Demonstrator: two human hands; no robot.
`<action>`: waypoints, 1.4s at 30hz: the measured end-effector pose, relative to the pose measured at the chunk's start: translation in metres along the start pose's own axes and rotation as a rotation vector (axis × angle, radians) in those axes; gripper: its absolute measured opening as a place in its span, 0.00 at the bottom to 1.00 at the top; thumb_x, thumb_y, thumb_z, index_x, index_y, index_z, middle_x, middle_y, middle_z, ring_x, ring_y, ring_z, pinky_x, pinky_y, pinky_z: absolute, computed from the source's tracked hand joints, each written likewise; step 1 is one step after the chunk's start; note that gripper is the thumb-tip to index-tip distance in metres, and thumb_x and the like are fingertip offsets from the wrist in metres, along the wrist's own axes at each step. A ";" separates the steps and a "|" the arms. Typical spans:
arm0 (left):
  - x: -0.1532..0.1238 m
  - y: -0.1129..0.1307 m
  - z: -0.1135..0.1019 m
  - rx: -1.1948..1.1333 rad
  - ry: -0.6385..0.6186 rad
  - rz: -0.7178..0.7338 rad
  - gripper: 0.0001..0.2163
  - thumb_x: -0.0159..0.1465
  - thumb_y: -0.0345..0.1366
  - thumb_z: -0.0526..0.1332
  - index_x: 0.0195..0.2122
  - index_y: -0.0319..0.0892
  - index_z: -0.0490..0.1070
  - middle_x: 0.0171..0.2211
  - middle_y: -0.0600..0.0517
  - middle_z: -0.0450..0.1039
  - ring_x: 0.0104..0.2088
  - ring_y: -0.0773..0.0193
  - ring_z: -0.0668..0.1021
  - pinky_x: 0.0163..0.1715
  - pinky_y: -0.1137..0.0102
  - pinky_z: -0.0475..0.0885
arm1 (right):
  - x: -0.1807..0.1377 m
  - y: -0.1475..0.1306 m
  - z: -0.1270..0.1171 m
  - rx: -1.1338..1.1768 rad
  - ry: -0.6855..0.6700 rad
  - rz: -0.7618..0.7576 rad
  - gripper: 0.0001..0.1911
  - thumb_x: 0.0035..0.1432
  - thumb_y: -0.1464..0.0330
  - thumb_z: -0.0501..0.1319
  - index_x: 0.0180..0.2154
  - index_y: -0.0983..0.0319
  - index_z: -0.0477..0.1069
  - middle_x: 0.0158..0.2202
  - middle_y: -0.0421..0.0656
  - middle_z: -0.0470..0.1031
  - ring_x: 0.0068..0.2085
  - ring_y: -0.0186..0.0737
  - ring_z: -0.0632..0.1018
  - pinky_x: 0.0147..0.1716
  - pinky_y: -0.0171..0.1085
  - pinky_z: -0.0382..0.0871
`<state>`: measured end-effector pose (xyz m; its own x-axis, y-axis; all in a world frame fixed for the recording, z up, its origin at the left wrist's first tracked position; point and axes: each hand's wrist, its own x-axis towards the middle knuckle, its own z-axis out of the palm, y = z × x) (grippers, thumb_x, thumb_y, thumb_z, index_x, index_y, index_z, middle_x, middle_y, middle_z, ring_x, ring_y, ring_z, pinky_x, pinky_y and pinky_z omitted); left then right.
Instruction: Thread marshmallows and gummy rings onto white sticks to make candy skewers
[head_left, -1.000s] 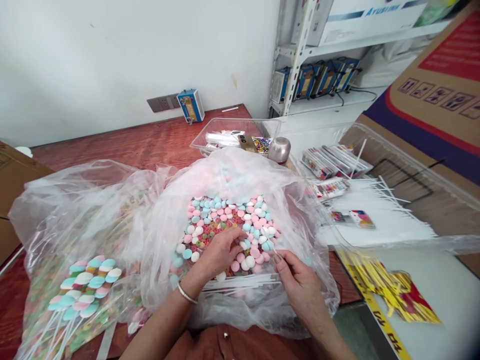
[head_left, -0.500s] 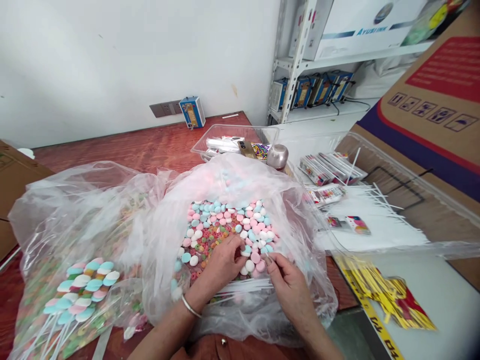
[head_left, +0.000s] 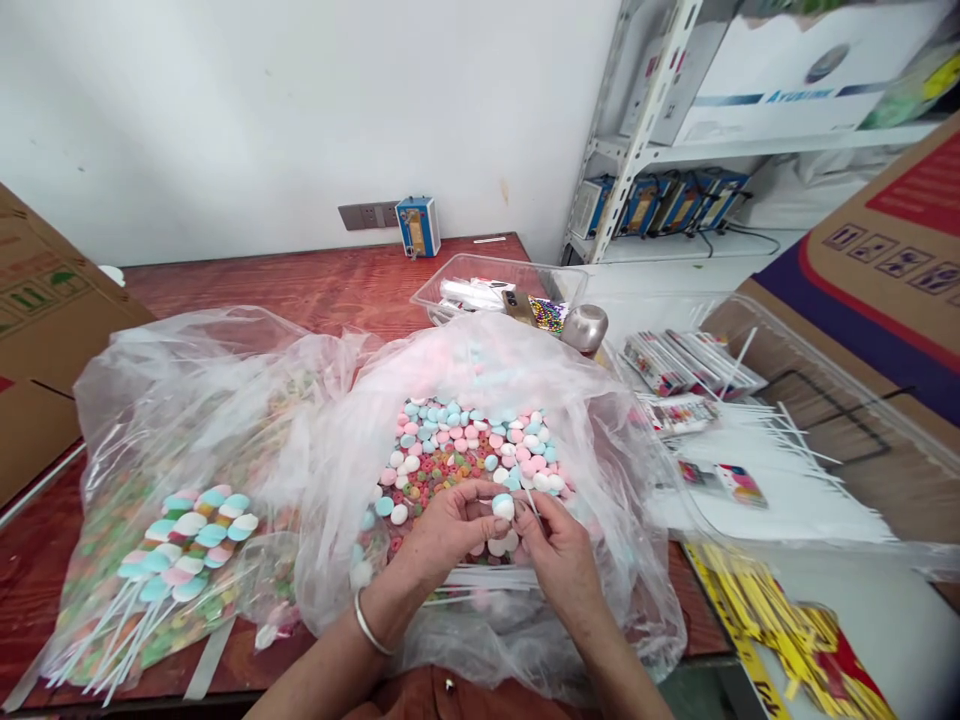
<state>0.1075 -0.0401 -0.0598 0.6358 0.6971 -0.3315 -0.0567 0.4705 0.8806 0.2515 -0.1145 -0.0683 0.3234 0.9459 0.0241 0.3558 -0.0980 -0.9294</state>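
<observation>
My left hand (head_left: 442, 525) pinches a white marshmallow (head_left: 502, 506) between thumb and fingers. My right hand (head_left: 559, 555) meets it from the right, fingers closed on a thin white stick (head_left: 531, 500) that points at the marshmallow. Both hands hover over an open clear plastic bag (head_left: 600, 440) filled with pink, blue and white marshmallows (head_left: 472, 440) and coloured cereal rings (head_left: 442, 470). A bundle of white sticks (head_left: 487, 578) lies in the bag just under my hands. A silver bangle sits on my left wrist.
A second plastic bag (head_left: 150, 400) at the left holds finished marshmallow sticks (head_left: 180, 550). A clear tray (head_left: 495, 285) with small items and a metal pot (head_left: 585, 328) stands behind. White sticks (head_left: 780, 440), packets, yellow wrappers (head_left: 795, 630) and cardboard boxes (head_left: 885, 260) lie at the right.
My left hand picked a white marshmallow out of the pile and lifted it. My right hand moved in with the stick to meet it. The camera view shifted left.
</observation>
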 end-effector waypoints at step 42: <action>-0.019 -0.014 -0.005 0.814 0.280 0.466 0.17 0.67 0.29 0.55 0.55 0.47 0.71 0.48 0.48 0.76 0.45 0.60 0.76 0.45 0.64 0.71 | -0.023 0.001 -0.006 -0.273 0.019 0.033 0.18 0.67 0.59 0.46 0.27 0.57 0.62 0.22 0.38 0.69 0.24 0.37 0.70 0.25 0.32 0.59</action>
<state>0.0921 -0.0577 -0.0676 0.4726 0.8712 0.1328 0.3600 -0.3284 0.8732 0.2497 -0.1384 -0.0672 0.3544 0.9351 0.0052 0.5672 -0.2106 -0.7962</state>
